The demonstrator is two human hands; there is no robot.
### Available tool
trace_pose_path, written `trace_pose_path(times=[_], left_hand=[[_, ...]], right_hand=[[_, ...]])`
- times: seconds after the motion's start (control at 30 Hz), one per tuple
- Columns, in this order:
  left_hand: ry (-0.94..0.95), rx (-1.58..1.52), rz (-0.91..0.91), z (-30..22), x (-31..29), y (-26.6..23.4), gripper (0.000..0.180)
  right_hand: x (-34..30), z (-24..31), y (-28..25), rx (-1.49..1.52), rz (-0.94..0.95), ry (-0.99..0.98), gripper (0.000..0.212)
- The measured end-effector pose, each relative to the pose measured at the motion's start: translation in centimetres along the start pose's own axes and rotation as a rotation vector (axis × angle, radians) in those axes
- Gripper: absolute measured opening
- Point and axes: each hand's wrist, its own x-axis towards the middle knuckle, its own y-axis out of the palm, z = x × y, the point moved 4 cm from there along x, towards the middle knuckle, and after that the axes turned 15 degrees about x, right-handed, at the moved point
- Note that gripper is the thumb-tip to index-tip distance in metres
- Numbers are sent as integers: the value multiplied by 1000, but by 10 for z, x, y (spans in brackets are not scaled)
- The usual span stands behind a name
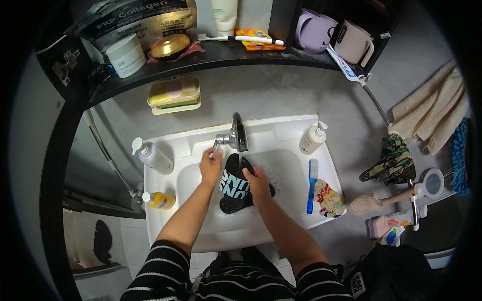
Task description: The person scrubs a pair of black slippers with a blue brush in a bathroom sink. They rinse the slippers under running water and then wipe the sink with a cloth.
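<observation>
My left hand [210, 168] is closed at the lever [216, 148] on the left side of the chrome faucet [239, 134]. A thin stream of water falls from the spout. Beneath it, my right hand [258, 184] grips a black slipper [236, 186] by its side, thumb on top. Pale blue and white lettering covers the slipper's wide strap. The slipper is tilted inside the white sink [194, 185], where suds float around it. More black material shows behind my right hand; whether it is a second slipper I cannot tell.
A blue brush [312, 186] and a patterned cloth [329, 199] lie on the sink's right rim. Pump bottles [155, 158] [313, 139] and a yellow bottle [161, 200] stand on the rim. Overhead, a black shelf [216, 64] holds mugs and jars. Towels [427, 108] hang at right.
</observation>
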Motion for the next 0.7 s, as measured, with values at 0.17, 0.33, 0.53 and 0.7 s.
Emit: trace_pose_path(times=[0.17,0.33,0.53,0.7], left_hand=[[-62,-381,223,-22,-43,6,38],[-115,-576,475,-60,-54,-1,25],[-65,-303,264,-71,-44,1,25],[-122,-443,112,-71,-40,2,34]], right_hand=[[12,1,6,3,51,32,30],[24,32,17,-359,79,-79,32],[20,46,28,-412,26,-511,39],[22,50,20,-431,171,-506,26]])
